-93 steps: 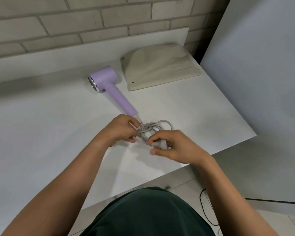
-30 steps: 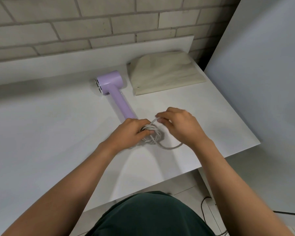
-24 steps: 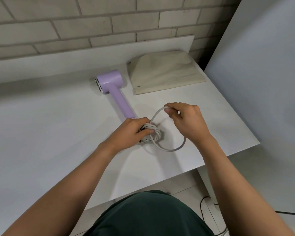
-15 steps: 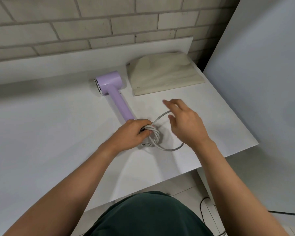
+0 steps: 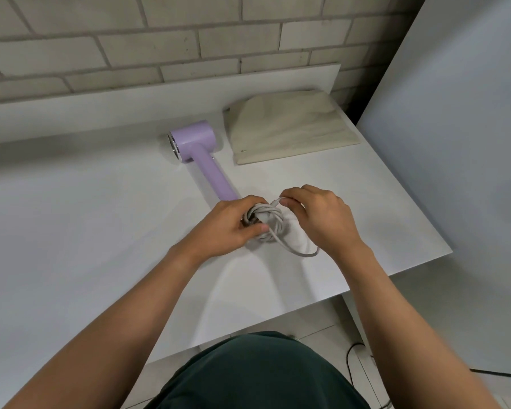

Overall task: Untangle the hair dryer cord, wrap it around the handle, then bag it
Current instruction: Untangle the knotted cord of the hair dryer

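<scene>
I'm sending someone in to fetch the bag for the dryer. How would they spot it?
Start at the brick wall behind the white table. In the table's far right corner, just right of the lilac hair dryer, lies the bag. It is flat, beige cloth, the only soft, empty-looking thing there; both hands work the cord nearer the front edge.

A white table (image 5: 101, 231) with a smooth matte top stands against a pale brick wall, a low white upstand running along its back edge. A lilac hair dryer (image 5: 201, 160) lies on its side on the table, head toward the wall and handle slanting toward the near edge. Just right of the head lies a flat beige cloth bag (image 5: 289, 125), near the table's far right corner. At the handle's end, a bundle of grey cord (image 5: 267, 222) rests on the tabletop, one loop trailing out to the right.
</scene>
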